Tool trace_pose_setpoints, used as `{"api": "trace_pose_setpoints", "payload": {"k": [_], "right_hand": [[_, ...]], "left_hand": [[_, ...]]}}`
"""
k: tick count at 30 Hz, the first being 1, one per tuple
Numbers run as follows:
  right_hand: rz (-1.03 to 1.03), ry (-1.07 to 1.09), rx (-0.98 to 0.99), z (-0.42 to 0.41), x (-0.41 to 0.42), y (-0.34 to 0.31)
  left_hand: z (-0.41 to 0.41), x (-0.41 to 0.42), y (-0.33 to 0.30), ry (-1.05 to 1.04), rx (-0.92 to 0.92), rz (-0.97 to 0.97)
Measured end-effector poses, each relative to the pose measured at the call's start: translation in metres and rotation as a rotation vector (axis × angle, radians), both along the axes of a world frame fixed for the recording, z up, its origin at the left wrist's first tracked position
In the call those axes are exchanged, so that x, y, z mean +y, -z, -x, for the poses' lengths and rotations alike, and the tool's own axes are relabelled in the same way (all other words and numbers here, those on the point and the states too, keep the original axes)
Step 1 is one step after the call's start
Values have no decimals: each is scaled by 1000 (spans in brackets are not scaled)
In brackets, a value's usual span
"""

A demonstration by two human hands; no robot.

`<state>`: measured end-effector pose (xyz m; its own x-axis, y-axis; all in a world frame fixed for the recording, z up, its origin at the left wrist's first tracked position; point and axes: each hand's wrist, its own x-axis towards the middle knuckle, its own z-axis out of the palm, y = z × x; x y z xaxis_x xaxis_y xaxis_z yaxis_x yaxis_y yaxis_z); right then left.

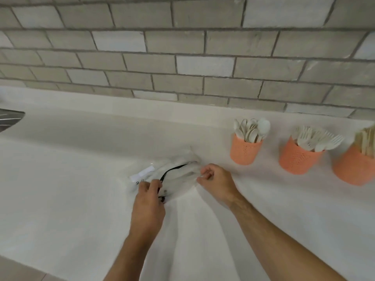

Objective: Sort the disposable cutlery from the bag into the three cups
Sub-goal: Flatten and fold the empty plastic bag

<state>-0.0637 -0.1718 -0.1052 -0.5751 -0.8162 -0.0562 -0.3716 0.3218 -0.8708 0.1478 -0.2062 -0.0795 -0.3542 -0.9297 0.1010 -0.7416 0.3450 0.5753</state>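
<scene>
A clear plastic bag [174, 177] with a black zip strip lies flat on the white counter [81, 169]. The left hand [149, 201] pinches its near edge at the strip, fingers curled. The right hand [216, 180] pinches the bag's right edge between thumb and curled fingers. To the right stand three orange cups: spoons [245, 152], forks [298, 159], and a blurred third [354, 169].

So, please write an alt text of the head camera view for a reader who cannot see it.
Both hands, left and right, pinch a clear plastic bag lying on a white counter. To the right stand three orange cups: spoons, forks, and one with blurred contents.
</scene>
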Motion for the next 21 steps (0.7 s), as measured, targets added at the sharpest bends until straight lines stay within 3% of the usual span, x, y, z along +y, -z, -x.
{"api": "trace_pose_setpoints", "payload": {"k": [4, 7, 13, 18, 21], "right_hand": [[47, 62, -61, -10, -8, -1], [78, 120, -219, -13, -11, -4], [138, 156, -510, -9, 7, -29], [275, 65, -803, 0, 35, -61], [231, 68, -769, 6, 47, -71]], "left_hand": [[-4, -2, -2, 188, 48, -22], [-6, -3, -3, 316, 71, 8], [-8, 5, -23, 435, 117, 82], [-3, 18, -50, 490, 172, 104], [3, 29, -63, 616, 150, 76]]}}
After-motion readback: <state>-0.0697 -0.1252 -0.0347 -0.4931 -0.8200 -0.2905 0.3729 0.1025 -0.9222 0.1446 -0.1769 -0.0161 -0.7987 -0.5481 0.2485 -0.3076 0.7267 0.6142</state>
